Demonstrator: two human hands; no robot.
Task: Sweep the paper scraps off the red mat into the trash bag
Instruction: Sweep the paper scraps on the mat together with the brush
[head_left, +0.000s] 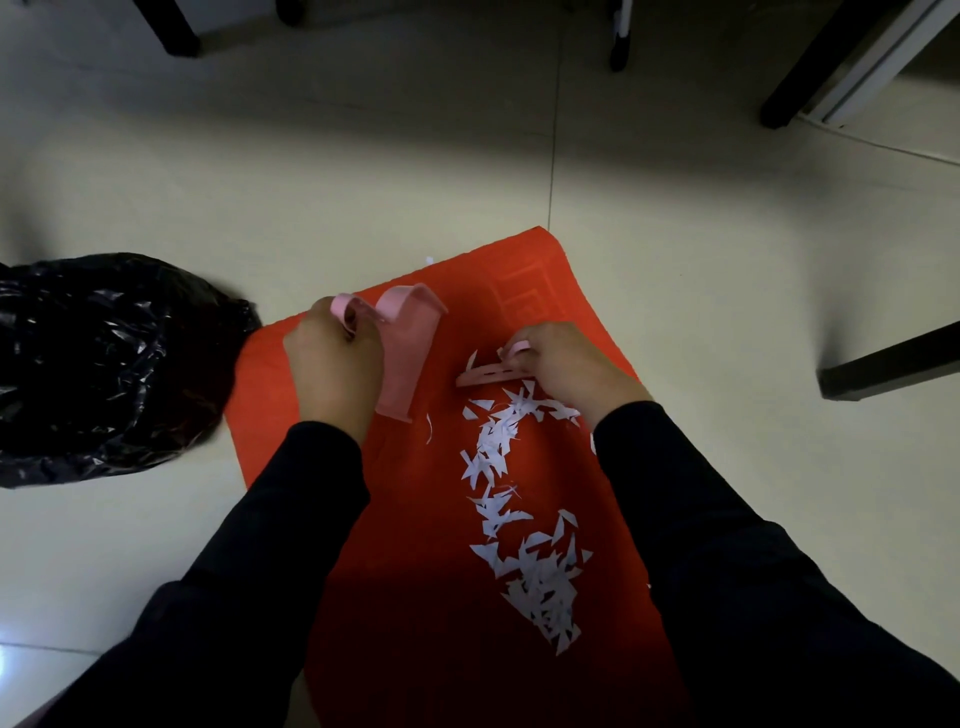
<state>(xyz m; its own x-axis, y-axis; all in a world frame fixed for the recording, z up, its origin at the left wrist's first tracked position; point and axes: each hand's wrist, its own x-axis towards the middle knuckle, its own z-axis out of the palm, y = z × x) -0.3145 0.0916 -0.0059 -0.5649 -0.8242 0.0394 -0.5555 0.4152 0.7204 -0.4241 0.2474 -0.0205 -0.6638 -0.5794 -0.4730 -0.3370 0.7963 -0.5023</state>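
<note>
A red mat (415, 519) lies on the floor in front of me. White paper scraps (519, 519) trail down its right half, with one stray scrap past the far edge. My left hand (332, 374) grips the handle of a pink dustpan (408, 358), held tilted over the mat's far left part. My right hand (566, 364) grips a small pink brush (491, 375) that rests on the mat at the far end of the scrap trail. The black trash bag (104, 364) lies crumpled on the floor left of the mat.
Pale tiled floor (363, 182) surrounds the mat. Dark furniture legs stand at the far left (176, 26), far right (810, 88) and right side (883, 369). A thin black-tipped leg (621, 41) stands at the far centre.
</note>
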